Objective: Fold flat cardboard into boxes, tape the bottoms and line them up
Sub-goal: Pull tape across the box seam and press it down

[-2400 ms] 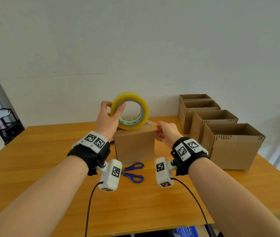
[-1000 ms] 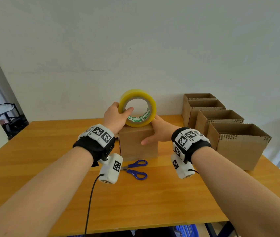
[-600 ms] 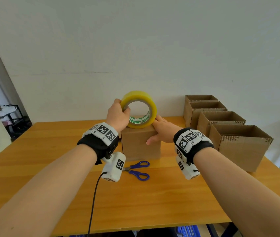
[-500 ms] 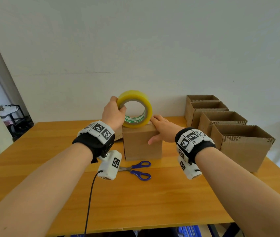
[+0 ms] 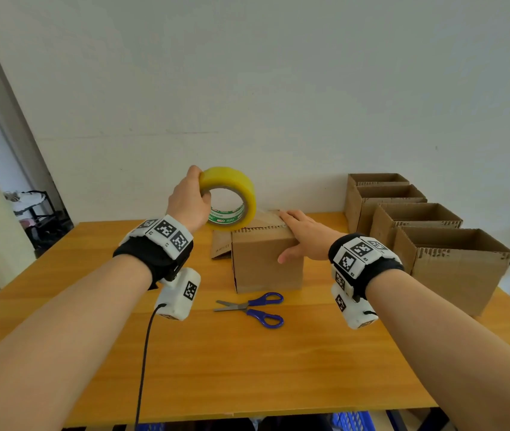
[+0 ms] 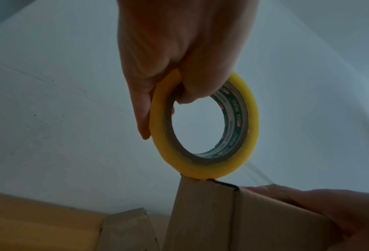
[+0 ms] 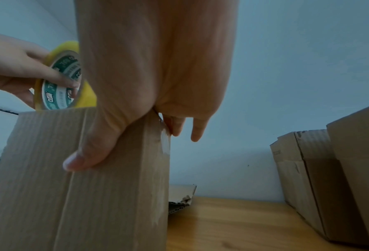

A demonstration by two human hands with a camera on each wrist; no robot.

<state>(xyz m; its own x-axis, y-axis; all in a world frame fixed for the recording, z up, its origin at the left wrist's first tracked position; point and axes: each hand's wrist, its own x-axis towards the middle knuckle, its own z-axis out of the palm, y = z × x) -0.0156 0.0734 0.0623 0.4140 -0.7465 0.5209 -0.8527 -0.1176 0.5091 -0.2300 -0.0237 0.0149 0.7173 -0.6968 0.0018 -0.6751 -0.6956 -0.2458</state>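
Yellow tape roll (image 5: 228,199) is gripped by the left hand (image 5: 189,200) at frame centre, touching the upturned box's (image 5: 266,259) left top edge. Film is stretched rightward to the right hand (image 5: 308,239), pressed flat on the box top, thumb down the front.

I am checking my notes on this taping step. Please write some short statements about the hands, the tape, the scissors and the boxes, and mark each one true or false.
1. The left hand grips the yellow tape roll. True.
2. The right hand holds the scissors. False: the scissors lie on the table, and this hand rests flat on the upside-down box.
3. Four open boxes stand in a row at the right. True.
4. The tape roll lies flat on the table. False: it stands on edge on top of the box.
5. A clear strip of tape runs from the roll toward the right hand. True.
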